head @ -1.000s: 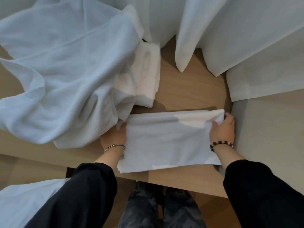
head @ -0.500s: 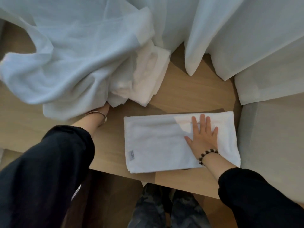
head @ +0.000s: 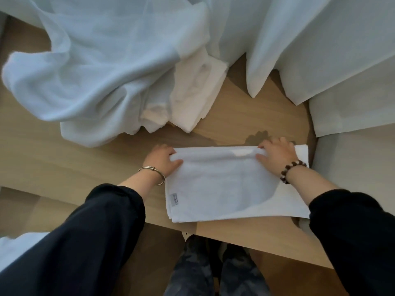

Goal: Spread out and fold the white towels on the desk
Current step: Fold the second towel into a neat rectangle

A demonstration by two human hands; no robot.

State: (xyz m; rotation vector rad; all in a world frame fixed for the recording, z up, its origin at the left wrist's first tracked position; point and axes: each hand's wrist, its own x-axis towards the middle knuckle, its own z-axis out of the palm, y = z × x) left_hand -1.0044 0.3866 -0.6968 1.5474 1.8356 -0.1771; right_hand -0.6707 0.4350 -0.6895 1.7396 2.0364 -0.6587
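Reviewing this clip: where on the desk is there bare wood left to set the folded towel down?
Bare wood shows left of the left hand, below the crumpled sheet, and between the small towel stack, the hanging curtain and the folded towel that both hands pinch. The right hand side is crowded against the desk edge.

Both arms reach fwd, dark sleeves pushed back to mid-forearm. Left hand [head: 163, 160] knuckles up, fingers curled, thumb pinched vs fingers at far left corner of towel [head: 230, 189]; thin metal bangle [head: 152, 174] on wrist. Right hand [head: 276, 155] palm down, fingers hooked over towel's far edge, thumb pressing on top; bead bracelet [head: 291, 170] on wrist.
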